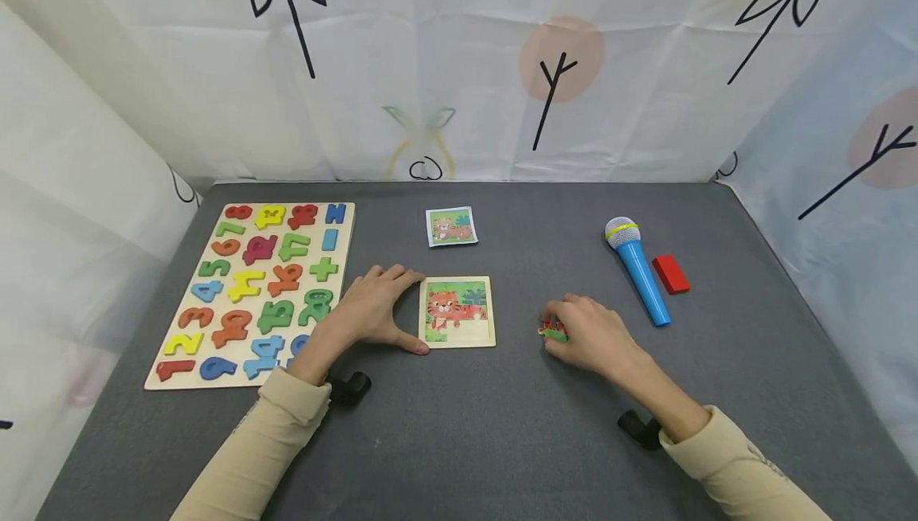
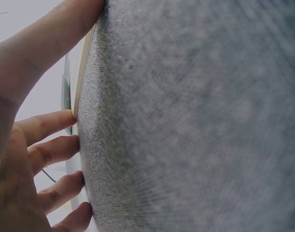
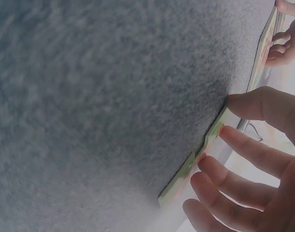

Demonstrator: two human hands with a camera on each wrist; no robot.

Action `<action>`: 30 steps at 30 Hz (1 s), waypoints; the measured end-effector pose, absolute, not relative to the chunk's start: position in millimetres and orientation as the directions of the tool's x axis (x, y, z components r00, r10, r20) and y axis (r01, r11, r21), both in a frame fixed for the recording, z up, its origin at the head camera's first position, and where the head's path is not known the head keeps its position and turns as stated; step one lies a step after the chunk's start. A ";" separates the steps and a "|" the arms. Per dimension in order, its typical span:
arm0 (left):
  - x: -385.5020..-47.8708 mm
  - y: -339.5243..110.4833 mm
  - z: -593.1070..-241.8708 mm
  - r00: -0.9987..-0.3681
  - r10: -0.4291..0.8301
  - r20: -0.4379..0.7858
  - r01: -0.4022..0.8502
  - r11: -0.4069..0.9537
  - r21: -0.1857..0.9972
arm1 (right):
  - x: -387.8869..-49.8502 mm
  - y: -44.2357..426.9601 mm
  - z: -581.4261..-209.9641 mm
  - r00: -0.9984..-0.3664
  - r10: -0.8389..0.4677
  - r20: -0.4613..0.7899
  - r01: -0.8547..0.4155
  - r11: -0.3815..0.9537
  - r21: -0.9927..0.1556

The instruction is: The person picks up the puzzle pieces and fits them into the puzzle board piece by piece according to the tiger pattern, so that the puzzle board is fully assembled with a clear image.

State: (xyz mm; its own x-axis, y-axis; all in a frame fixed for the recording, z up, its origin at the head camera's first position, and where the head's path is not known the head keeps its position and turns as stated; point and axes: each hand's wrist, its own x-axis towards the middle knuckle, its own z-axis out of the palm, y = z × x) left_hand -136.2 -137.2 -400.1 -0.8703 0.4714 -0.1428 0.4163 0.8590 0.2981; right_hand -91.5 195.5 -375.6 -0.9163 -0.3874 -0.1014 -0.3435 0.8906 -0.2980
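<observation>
In the head view, my left hand (image 1: pixel 376 310) spans the left edge of a small wooden picture puzzle (image 1: pixel 459 343), thumb at the near corner and index finger at the far one. A red tiger shows in its picture; bare wood shows at lower right. Right of it, my right hand (image 1: pixel 590 332) is over green and red puzzle pieces (image 1: pixel 555 334) low on the table, partly hidden by the fingers. The right wrist view shows thumb and index finger pinching one puzzle piece (image 3: pixel 215 126), with another green piece (image 3: pixel 179 180) beside it under the other fingers.
A wooden number puzzle board (image 1: pixel 166 378) lies at left. Behind the picture puzzle is a small tiger card (image 1: pixel 452 227). A blue toy microphone (image 1: pixel 643 278) and a red block (image 1: pixel 671 275) lie at right. Printed curtains (image 1: pixel 466 67) border the grey table (image 1: pixel 488 441).
</observation>
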 end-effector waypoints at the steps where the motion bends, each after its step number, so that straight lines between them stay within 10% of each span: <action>1: -136.2 -137.2 -400.2 -0.870 0.471 -0.143 0.416 0.859 0.298 | -91.2 194.9 -375.6 -0.915 -0.390 -0.099 -0.347 0.889 -0.298; 30: -136.5 -136.1 -400.6 -0.876 0.461 -0.141 0.406 0.864 0.299 | -96.8 108.8 -364.3 -0.855 -0.512 -0.079 -0.466 0.827 -0.314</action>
